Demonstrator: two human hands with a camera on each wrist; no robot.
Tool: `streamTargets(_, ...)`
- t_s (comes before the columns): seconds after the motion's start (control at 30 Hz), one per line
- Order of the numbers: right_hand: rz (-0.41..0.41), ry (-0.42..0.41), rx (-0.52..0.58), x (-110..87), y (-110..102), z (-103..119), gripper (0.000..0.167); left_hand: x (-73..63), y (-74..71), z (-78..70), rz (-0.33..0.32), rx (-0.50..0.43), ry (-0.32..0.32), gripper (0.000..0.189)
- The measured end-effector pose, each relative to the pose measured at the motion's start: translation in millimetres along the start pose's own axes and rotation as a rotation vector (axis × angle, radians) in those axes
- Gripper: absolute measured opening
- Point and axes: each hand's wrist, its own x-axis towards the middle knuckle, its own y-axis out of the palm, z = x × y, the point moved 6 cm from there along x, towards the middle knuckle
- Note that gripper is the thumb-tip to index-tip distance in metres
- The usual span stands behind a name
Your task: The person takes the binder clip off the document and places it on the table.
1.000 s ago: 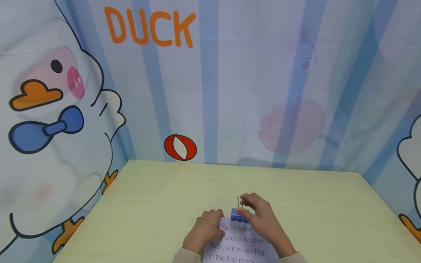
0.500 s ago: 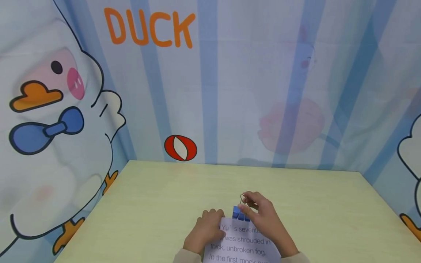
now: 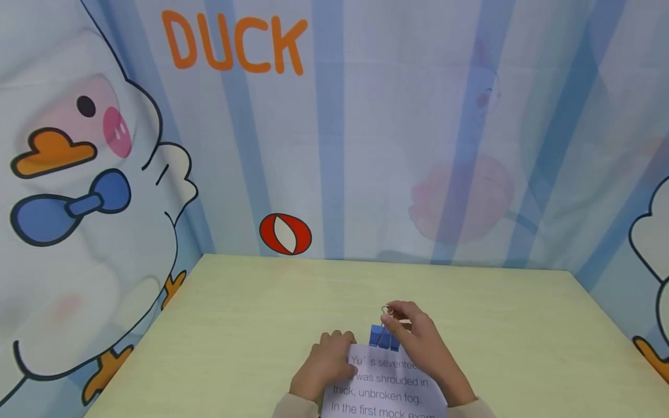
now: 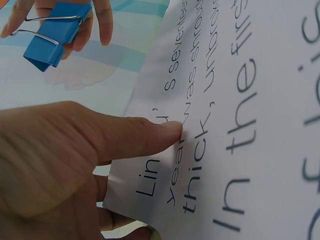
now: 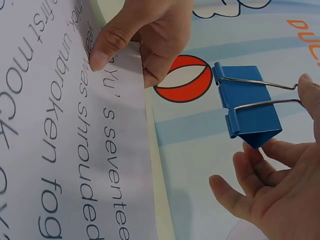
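A blue binder clip (image 3: pixel 376 335) with silver wire handles is in my right hand (image 3: pixel 424 351). The right thumb presses on the ends of one handle, and the other fingers lie behind the clip. In the right wrist view the clip (image 5: pixel 255 92) is apart from the printed paper (image 5: pixel 75 165), its mouth facing the top edge. My left hand (image 3: pixel 325 364) pinches that paper near its top left corner, thumb on the printed side and fingers behind. Seen from the left wrist, the paper (image 4: pixel 200 100) is tilted up and its lower part runs out of view.
A pale yellow-green table (image 3: pixel 251 313) spreads under both hands. Behind it hangs a striped blue curtain (image 3: pixel 366 145) with a printed duck, a red ball and orange letters. Beige sleeves (image 3: pixel 296 406) show at the bottom of the head view.
My right hand has moved slightly up and right with the binder clip, and more of the first printed line shows. The left hand keeps its pinch on the paper, almost still.
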Motion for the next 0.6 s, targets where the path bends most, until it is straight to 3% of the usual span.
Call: streamTargets(0.6,-0.049,0.163,0.074,1.0,-8.6,-7.5,0.039,0.2,1.9,-0.1,0.014,-0.01,-0.007,0.033)
